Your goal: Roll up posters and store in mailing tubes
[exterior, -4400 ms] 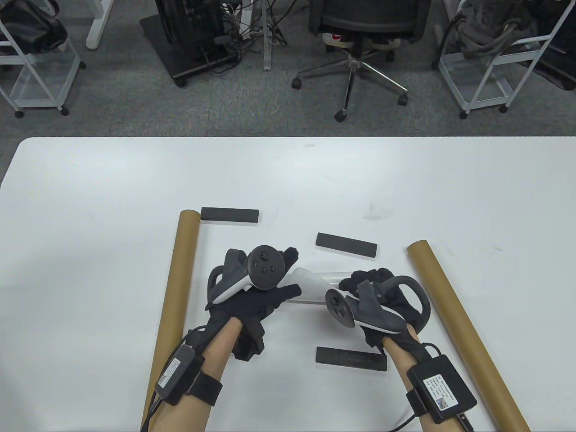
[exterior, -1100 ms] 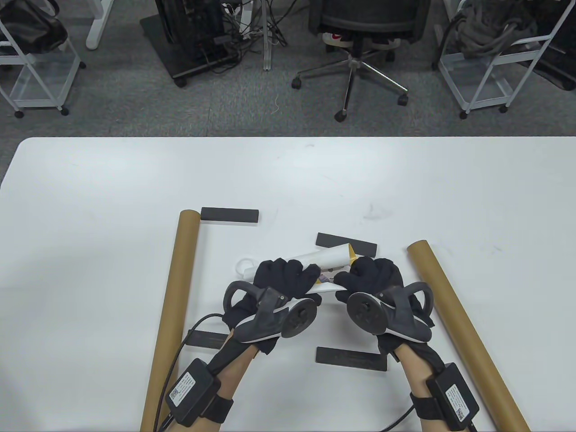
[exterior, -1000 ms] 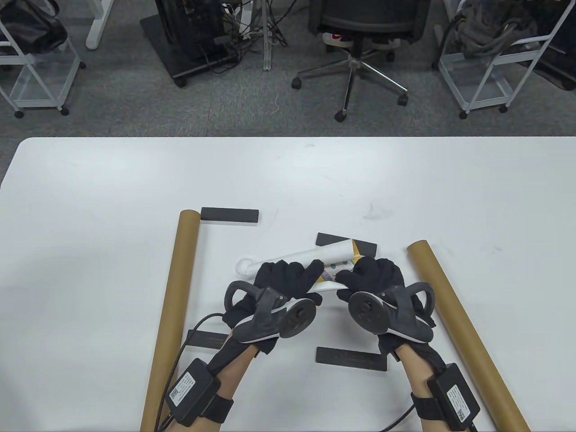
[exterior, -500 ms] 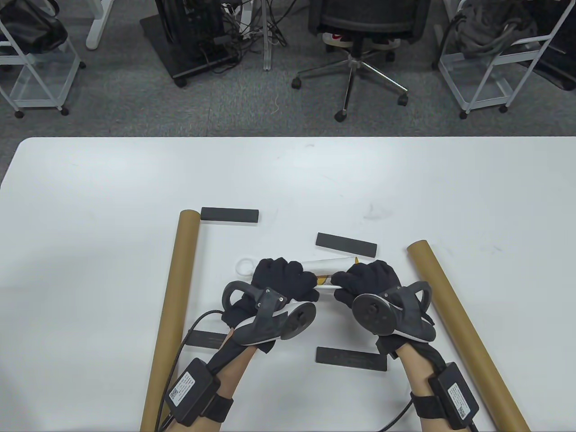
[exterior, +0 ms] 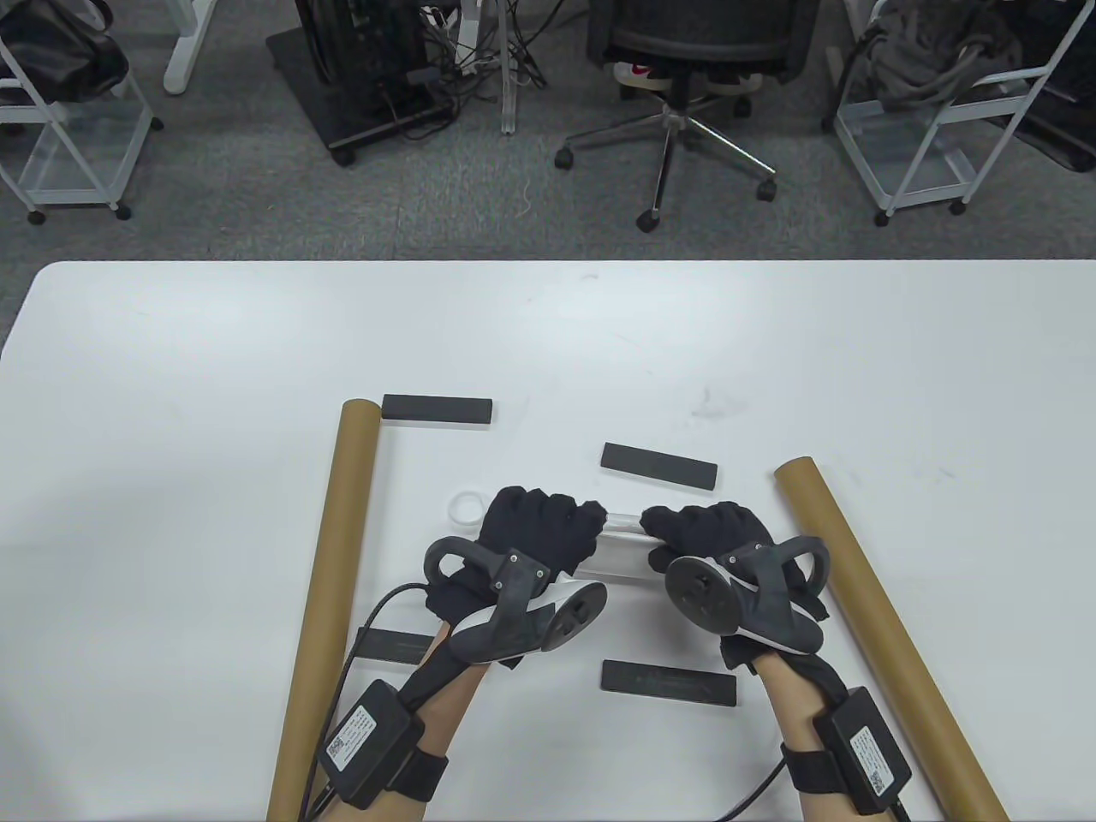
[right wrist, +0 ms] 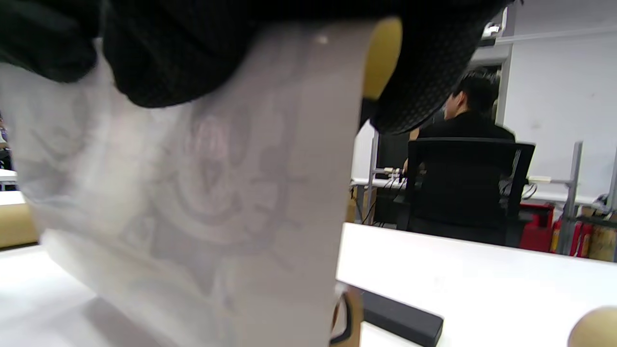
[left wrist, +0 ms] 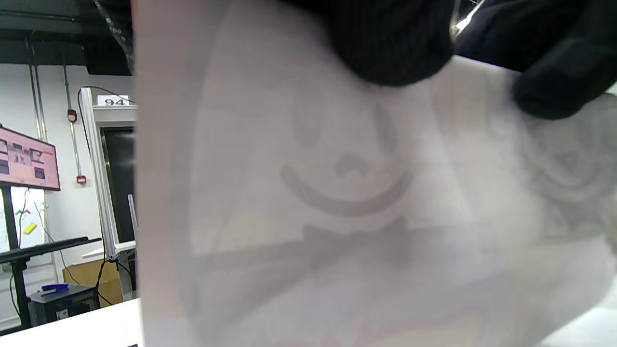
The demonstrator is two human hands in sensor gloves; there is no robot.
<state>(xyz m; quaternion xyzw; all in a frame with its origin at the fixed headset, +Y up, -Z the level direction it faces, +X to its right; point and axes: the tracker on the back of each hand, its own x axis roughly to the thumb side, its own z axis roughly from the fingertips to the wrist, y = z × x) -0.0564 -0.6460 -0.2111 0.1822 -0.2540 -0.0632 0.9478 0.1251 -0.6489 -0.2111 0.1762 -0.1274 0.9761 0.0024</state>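
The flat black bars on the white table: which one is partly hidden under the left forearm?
The flat black bar beside the left brown cardboard tube; the left hand forearm covers its right end, while the other three lie fully visible.

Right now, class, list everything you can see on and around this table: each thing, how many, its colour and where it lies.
Poster: one, white, partly rolled, held by both hands.
Mailing tubes: two, brown; one at the table's left, one at its right.
Flat bars: four, black; near the left tube's top, table centre, under the left forearm, between the wrists.
Ring: one, white, left of the left fingers.
Table: one, white.
Office chair: one, black, beyond the table.
Hands: left and right, black gloves, gripping the poster.
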